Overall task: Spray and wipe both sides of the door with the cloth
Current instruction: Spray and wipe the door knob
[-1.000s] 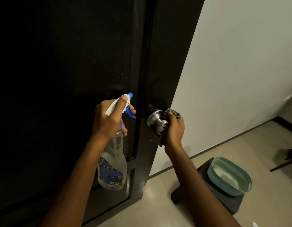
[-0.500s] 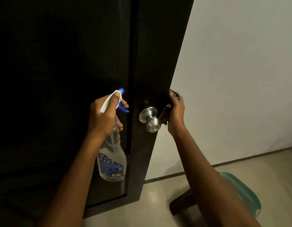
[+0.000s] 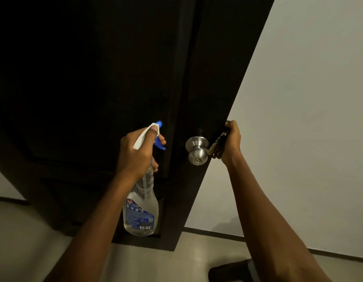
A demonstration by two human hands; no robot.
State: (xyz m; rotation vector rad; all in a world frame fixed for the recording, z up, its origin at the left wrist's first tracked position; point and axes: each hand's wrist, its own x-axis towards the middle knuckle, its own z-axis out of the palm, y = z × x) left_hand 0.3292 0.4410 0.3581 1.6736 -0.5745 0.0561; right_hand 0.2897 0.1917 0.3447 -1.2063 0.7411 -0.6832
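Observation:
A dark, nearly black door (image 3: 95,78) fills the left and centre of the head view, with a silver round knob (image 3: 197,150) near its right edge. My left hand (image 3: 137,153) grips the neck of a clear spray bottle (image 3: 142,210) with a white and blue trigger head, its nozzle pointing at the door face. My right hand (image 3: 230,142) grips the door's free edge just right of the knob, with a dark patterned cloth (image 3: 217,145) bunched between the palm and the edge. Most of the cloth is hidden by my fingers.
A pale wall (image 3: 309,119) stands to the right of the door, with a dark skirting strip along the beige tiled floor (image 3: 197,261). A dark stool top (image 3: 229,270) shows at the bottom edge, between my arms.
My right hand with the cloth left the knob and moved to the door's edge. The door has swung, and the view shifted so the green basin on the stool dropped out of sight.

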